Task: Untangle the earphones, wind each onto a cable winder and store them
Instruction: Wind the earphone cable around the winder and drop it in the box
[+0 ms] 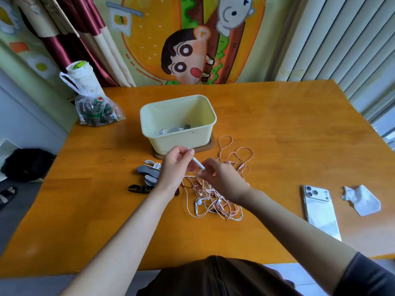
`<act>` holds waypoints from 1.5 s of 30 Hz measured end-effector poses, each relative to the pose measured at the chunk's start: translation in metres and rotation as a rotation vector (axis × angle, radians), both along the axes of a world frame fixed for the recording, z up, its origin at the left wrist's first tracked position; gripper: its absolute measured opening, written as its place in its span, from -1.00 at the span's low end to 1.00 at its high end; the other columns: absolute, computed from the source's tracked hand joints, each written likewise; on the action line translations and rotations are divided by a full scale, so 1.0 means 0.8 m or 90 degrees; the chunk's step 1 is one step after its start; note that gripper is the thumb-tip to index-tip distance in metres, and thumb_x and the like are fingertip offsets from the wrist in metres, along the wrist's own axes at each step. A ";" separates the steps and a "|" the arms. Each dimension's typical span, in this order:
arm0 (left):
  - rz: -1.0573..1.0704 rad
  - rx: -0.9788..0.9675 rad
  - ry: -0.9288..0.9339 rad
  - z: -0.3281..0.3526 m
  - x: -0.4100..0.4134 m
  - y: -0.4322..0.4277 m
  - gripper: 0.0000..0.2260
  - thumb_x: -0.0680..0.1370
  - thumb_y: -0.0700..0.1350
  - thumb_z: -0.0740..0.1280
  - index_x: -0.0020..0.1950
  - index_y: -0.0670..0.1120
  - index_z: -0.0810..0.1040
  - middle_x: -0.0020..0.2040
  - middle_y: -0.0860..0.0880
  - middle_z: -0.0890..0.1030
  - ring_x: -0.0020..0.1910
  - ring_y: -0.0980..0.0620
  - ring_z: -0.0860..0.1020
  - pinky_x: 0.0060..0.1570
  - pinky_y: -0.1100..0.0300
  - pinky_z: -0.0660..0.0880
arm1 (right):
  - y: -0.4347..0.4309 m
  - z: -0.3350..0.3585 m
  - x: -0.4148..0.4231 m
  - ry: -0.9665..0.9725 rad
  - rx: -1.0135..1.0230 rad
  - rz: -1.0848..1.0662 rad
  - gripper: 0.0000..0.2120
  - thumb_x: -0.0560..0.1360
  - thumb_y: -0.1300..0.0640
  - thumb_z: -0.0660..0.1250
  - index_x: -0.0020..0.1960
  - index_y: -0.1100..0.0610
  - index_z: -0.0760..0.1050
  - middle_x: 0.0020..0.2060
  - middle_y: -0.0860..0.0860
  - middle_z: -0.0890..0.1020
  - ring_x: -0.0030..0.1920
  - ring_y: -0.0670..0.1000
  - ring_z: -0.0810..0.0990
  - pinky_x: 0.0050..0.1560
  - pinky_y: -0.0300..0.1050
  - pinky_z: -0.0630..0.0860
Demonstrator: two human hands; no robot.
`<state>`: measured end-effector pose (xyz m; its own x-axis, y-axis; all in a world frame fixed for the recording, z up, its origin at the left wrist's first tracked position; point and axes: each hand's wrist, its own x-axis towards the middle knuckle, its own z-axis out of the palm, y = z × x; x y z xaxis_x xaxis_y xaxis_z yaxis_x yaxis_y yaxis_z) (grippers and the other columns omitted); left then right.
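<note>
1. The step in hand looks like untangling, and it is early. The earphones (213, 199) lie in one knotted heap in the middle of the table (277, 129), a little toward its near edge. Nothing in that heap is wound yet.
2. The heap is thin pink and white cable looped over itself. White earbuds show on its near side, and loose pink loops trail toward the far edge. Cable this thin will likely snag if pulled hard.
3. Just above the heap, the right hand (222, 180) pinches a strand between its fingertips.
4. Beyond it, the left hand (177, 165) is curled round a white stem (198, 164). This may be a plug or an inline piece; I cannot tell which.
5. The next move calls for feeding that stem back through the loops and drawing one cable free slowly while the other hand steadies the knot.
6. Grey, white and black cable winders (149, 174) lie just left of the hands.
7. Farthest, the pale bin (177, 118) stands open. Small grey and white pieces lie inside it, too unclear to identify.
</note>
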<state>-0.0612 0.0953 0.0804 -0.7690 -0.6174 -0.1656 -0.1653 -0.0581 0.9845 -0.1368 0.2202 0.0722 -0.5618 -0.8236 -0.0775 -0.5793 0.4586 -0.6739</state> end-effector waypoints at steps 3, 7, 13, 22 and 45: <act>0.023 0.018 0.012 0.001 0.000 -0.004 -0.92 0.61 -0.20 0.25 -0.06 -0.17 0.48 -0.25 -0.10 0.59 -0.29 0.05 0.60 -0.15 0.17 0.61 | -0.002 -0.002 -0.003 0.004 -0.026 -0.004 -0.83 0.59 0.10 0.24 -0.13 0.11 0.53 -0.29 -0.03 0.63 -0.32 -0.03 0.57 -0.28 -0.19 0.45; 0.063 -0.070 -0.050 -0.008 0.003 -0.017 -0.91 0.62 -0.15 0.24 0.00 -0.15 0.49 -0.15 -0.06 0.58 -0.16 0.02 0.57 -0.11 0.17 0.56 | -0.001 0.025 -0.016 -0.009 -0.122 -0.043 -0.77 0.61 0.12 0.19 -0.09 0.16 0.57 -0.36 -0.11 0.60 -0.42 -0.19 0.48 -0.37 -0.40 0.36; -0.125 -0.153 -0.016 0.001 -0.009 -0.010 -0.66 0.61 -0.18 0.27 0.36 0.06 0.36 0.31 0.13 0.41 0.24 0.17 0.42 0.09 0.34 0.36 | -0.005 0.077 -0.034 -0.007 -0.214 -0.064 -0.78 0.62 0.13 0.17 -0.15 0.07 0.52 -0.47 -0.08 0.47 -0.45 -0.13 0.49 -0.36 -0.33 0.40; -0.192 -0.118 0.003 0.003 -0.020 0.009 -0.74 0.66 -0.17 0.10 -0.14 -0.08 0.52 -0.39 0.01 0.47 -0.34 0.16 0.55 -0.15 0.32 0.52 | 0.010 0.125 -0.060 0.073 -0.232 -0.145 -0.77 0.58 0.08 0.24 -0.21 0.00 0.58 -0.51 -0.08 0.46 -0.47 -0.15 0.40 -0.43 -0.30 0.28; -0.099 -0.355 -0.255 -0.012 -0.006 -0.011 -0.84 0.58 -0.15 0.30 0.14 -0.09 0.41 0.03 -0.04 0.48 -0.08 0.08 0.45 -0.21 0.37 0.37 | 0.011 0.066 -0.046 -0.018 -0.097 -0.100 -0.76 0.61 0.13 0.16 -0.16 0.08 0.54 -0.47 -0.09 0.54 -0.52 -0.13 0.48 -0.40 -0.28 0.48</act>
